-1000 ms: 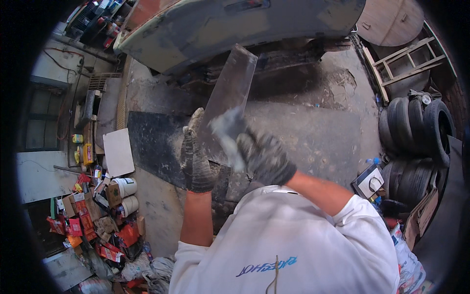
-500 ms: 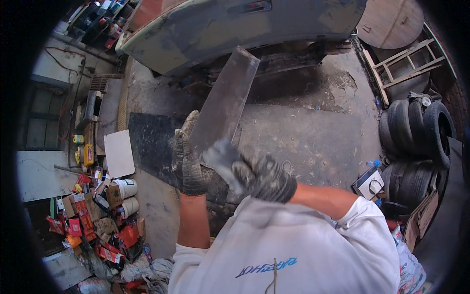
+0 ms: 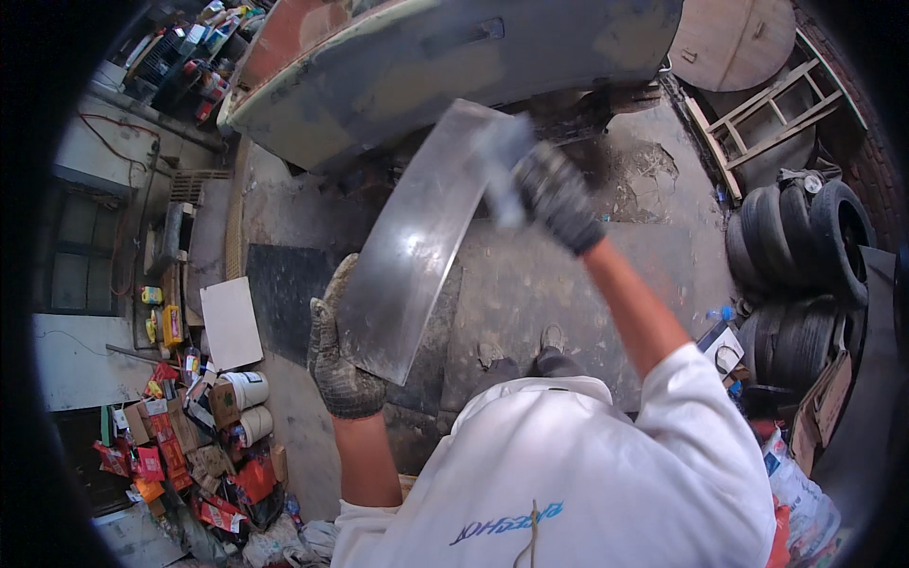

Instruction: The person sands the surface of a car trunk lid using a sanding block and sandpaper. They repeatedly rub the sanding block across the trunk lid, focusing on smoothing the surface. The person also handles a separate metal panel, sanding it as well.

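Observation:
A long, curved, shiny metal panel (image 3: pixel 417 237) slants upward from my left gloved hand (image 3: pixel 344 346), whose fingers grip its lower left part. My right gloved hand (image 3: pixel 559 194), blurred by motion, is closed on a pale blue-grey rag (image 3: pixel 507 170) at the panel's upper right end; whether the rag touches the metal I cannot tell. Below the panel, my feet (image 3: pixel 521 350) stand on worn grey boards (image 3: pixel 587 293).
A large patchy grey-green body panel (image 3: pixel 436 66) spans the top. At the right are stacked tyres (image 3: pixel 795 241) and a wooden frame (image 3: pixel 776 123). At the left, boxes and bags (image 3: pixel 189 454), white buckets (image 3: pixel 248 388) and a white board (image 3: pixel 230 324) crowd the wall.
My right hand and rag have moved up and right, from near the panel's lower end to its upper end. My left hand has shifted slightly down and left.

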Demonstrator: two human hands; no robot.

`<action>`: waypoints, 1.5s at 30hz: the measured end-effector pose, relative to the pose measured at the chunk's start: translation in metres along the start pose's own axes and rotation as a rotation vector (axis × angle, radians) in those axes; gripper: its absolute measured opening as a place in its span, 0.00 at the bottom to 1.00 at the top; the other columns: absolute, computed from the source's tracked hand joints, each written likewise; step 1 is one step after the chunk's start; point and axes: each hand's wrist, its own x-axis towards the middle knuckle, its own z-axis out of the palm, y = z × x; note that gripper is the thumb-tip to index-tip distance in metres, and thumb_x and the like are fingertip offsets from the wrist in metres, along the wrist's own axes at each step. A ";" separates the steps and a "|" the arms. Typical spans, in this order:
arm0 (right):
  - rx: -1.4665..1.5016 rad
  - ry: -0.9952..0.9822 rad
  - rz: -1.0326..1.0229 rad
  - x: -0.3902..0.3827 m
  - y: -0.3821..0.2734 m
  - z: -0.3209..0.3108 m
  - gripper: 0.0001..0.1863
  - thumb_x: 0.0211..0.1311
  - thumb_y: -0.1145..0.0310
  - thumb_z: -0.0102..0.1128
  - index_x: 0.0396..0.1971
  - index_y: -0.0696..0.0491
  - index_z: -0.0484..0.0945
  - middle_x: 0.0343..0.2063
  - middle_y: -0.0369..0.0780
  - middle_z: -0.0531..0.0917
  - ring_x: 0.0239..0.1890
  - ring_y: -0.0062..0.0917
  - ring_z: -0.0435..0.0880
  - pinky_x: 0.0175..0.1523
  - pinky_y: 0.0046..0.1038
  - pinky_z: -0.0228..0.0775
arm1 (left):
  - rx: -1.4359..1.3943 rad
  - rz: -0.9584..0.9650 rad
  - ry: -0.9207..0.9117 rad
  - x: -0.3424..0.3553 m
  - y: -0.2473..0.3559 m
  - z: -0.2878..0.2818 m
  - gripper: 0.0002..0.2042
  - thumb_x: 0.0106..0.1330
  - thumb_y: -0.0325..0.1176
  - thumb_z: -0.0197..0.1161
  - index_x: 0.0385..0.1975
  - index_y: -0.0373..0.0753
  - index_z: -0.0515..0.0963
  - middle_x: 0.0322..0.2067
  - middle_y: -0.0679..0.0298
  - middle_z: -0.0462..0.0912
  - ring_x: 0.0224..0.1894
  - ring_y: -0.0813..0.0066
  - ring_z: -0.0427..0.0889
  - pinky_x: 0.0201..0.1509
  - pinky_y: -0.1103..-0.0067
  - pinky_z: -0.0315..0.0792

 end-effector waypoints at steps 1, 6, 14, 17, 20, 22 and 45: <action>-0.142 -0.020 -0.145 -0.005 -0.034 -0.017 0.21 0.66 0.61 0.49 0.53 0.58 0.71 0.52 0.53 0.75 0.54 0.43 0.73 0.59 0.41 0.65 | -0.051 -0.018 -0.084 0.003 0.001 -0.002 0.27 0.73 0.42 0.46 0.65 0.29 0.59 0.66 0.49 0.60 0.68 0.58 0.60 0.72 0.64 0.54; 0.897 0.035 0.190 0.005 -0.096 -0.051 0.19 0.65 0.67 0.52 0.55 0.51 0.72 0.55 0.46 0.74 0.62 0.41 0.69 0.65 0.41 0.61 | 0.035 -0.012 0.017 0.011 -0.003 -0.014 0.25 0.73 0.38 0.48 0.65 0.29 0.59 0.64 0.50 0.63 0.67 0.58 0.62 0.72 0.63 0.55; 0.933 0.093 0.229 0.027 -0.106 -0.048 0.12 0.62 0.66 0.60 0.44 0.52 0.75 0.44 0.44 0.77 0.48 0.37 0.76 0.53 0.38 0.70 | -0.226 -0.085 -0.271 0.006 -0.013 -0.037 0.22 0.69 0.32 0.50 0.60 0.28 0.65 0.61 0.50 0.69 0.62 0.59 0.70 0.67 0.67 0.64; 1.333 -0.115 0.523 0.024 -0.116 -0.056 0.12 0.63 0.65 0.59 0.45 0.52 0.74 0.41 0.42 0.76 0.45 0.36 0.76 0.51 0.38 0.71 | 0.441 -0.036 0.149 0.007 -0.015 -0.032 0.22 0.69 0.33 0.51 0.61 0.30 0.65 0.61 0.51 0.69 0.62 0.59 0.70 0.66 0.65 0.65; 1.724 -0.221 1.030 0.032 -0.084 -0.050 0.15 0.67 0.63 0.57 0.50 0.52 0.71 0.36 0.36 0.77 0.41 0.20 0.74 0.47 0.28 0.72 | 0.121 0.058 0.128 0.001 -0.022 -0.027 0.23 0.69 0.34 0.52 0.63 0.32 0.63 0.62 0.53 0.68 0.63 0.59 0.69 0.67 0.65 0.63; 1.752 -0.242 1.177 0.041 -0.055 -0.041 0.18 0.68 0.62 0.56 0.54 0.53 0.69 0.38 0.34 0.78 0.41 0.13 0.73 0.47 0.22 0.71 | 0.289 0.141 0.081 -0.003 -0.031 -0.027 0.25 0.70 0.38 0.53 0.64 0.34 0.61 0.62 0.56 0.68 0.63 0.63 0.67 0.68 0.68 0.61; 1.107 -0.277 0.853 -0.042 0.045 -0.039 0.15 0.66 0.62 0.56 0.47 0.55 0.74 0.33 0.41 0.81 0.38 0.28 0.80 0.50 0.28 0.72 | 1.250 -0.087 0.076 0.017 0.005 -0.082 0.18 0.60 0.32 0.65 0.51 0.39 0.77 0.48 0.60 0.80 0.48 0.66 0.79 0.51 0.72 0.74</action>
